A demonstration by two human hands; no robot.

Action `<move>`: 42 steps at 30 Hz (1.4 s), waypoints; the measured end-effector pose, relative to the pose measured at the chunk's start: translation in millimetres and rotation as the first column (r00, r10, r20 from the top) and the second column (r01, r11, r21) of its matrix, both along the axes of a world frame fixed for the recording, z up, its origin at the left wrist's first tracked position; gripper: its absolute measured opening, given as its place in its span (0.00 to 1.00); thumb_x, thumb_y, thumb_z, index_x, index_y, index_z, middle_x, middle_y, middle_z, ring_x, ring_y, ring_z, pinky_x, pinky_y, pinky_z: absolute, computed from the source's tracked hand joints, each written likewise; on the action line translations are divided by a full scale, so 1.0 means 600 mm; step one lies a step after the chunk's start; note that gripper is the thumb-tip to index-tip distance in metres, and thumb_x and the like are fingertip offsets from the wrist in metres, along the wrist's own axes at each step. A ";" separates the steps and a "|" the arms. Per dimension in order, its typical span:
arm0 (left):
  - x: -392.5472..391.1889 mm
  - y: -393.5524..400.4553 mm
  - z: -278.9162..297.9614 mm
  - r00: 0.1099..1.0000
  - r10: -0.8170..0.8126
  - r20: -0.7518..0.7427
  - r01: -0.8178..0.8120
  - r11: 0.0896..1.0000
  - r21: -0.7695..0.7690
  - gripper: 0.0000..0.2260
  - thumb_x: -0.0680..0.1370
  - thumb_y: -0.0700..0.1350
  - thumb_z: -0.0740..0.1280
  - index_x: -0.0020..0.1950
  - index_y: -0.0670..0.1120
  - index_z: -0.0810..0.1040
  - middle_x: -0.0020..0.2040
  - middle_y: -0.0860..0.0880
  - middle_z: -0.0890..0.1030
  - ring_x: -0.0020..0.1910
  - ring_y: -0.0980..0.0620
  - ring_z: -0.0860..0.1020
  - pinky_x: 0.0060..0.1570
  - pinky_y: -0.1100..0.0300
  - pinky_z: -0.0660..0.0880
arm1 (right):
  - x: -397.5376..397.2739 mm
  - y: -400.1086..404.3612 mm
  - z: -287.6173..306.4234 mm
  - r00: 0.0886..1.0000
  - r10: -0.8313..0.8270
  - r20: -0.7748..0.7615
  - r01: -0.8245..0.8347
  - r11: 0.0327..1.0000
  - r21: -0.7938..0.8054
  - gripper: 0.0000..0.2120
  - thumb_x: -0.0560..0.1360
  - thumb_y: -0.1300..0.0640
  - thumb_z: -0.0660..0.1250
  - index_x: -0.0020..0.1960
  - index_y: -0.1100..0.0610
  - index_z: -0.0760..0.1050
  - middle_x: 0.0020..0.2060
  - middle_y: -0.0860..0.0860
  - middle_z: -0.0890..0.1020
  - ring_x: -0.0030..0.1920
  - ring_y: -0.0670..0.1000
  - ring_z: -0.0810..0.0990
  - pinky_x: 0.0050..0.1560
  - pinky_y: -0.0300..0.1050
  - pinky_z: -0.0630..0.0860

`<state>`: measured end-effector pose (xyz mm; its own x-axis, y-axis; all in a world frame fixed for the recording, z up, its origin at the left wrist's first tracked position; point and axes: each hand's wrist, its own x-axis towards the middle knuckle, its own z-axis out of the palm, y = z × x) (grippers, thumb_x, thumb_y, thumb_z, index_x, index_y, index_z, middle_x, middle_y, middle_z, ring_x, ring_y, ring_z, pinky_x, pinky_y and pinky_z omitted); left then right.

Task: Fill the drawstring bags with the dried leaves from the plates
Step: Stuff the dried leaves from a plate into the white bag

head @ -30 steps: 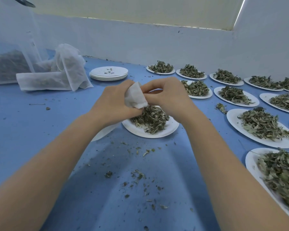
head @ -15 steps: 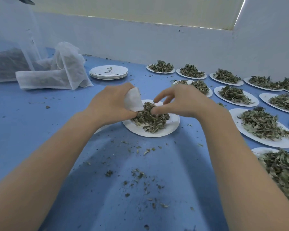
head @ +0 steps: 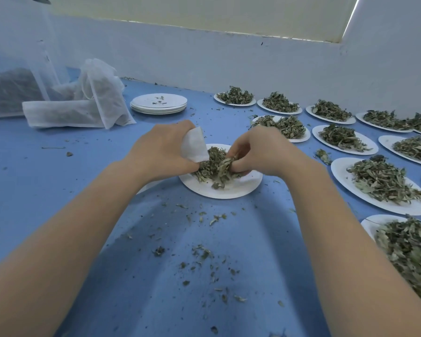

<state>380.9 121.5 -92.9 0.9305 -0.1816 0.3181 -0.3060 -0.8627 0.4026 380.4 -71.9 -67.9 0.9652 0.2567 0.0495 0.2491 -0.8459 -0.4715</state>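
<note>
Smooth blue surface [head: 58, 190], speckled w/ crumbled leaf bits. Left hand [head: 161, 149] clamped on small white drawstring bag [head: 195, 144], thin papery fabric, held just above round white plate [head: 241, 188]. Right hand [head: 260, 152] pinching crinkly grey-green dried leaves [head: 214, 166] off that plate. More leaf-heaped plates [head: 379, 181] at right. Stack of bare plates [head: 158, 104] and filled gauzy mesh bags [head: 83, 110] far left.

White plates [head: 229, 190] of grey-green dried leaves [head: 214, 166] sit on a plain blue tabletop [head: 58, 178]; the drawstring bag [head: 194, 144] is white.
</note>
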 end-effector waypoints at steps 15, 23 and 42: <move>0.003 -0.016 -0.008 0.999 0.012 0.049 -0.016 0.997 0.079 0.24 0.65 0.52 0.72 0.59 0.51 0.71 0.50 0.52 0.76 0.49 0.49 0.73 0.41 0.56 0.70 | -0.018 0.041 0.030 0.962 -0.002 0.274 0.001 1.000 0.006 0.07 0.69 0.59 0.68 0.44 0.51 0.82 0.34 0.45 0.79 0.41 0.45 0.79 0.45 0.35 0.75; 0.004 -0.019 -0.009 0.997 -0.008 0.074 0.015 0.996 -0.089 0.16 0.64 0.52 0.74 0.43 0.48 0.71 0.37 0.53 0.76 0.39 0.51 0.74 0.37 0.53 0.71 | -0.028 0.032 0.033 0.964 0.264 0.029 -0.262 0.923 0.283 0.13 0.74 0.61 0.67 0.55 0.50 0.81 0.47 0.45 0.84 0.51 0.43 0.81 0.57 0.41 0.76; -0.011 -0.028 0.002 0.988 -0.126 0.087 0.142 0.969 -0.204 0.21 0.63 0.50 0.76 0.52 0.55 0.72 0.41 0.57 0.78 0.41 0.57 0.74 0.36 0.73 0.67 | -0.025 0.026 0.026 0.938 0.342 -0.056 -0.312 0.905 0.289 0.07 0.75 0.57 0.67 0.50 0.57 0.81 0.48 0.62 0.81 0.41 0.56 0.76 0.42 0.52 0.71</move>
<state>374.5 104.5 -91.7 0.8751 -0.2255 0.4282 -0.4483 -0.7109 0.5419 365.7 -56.2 -52.0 0.8328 0.5495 0.0672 0.4273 -0.5608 -0.7092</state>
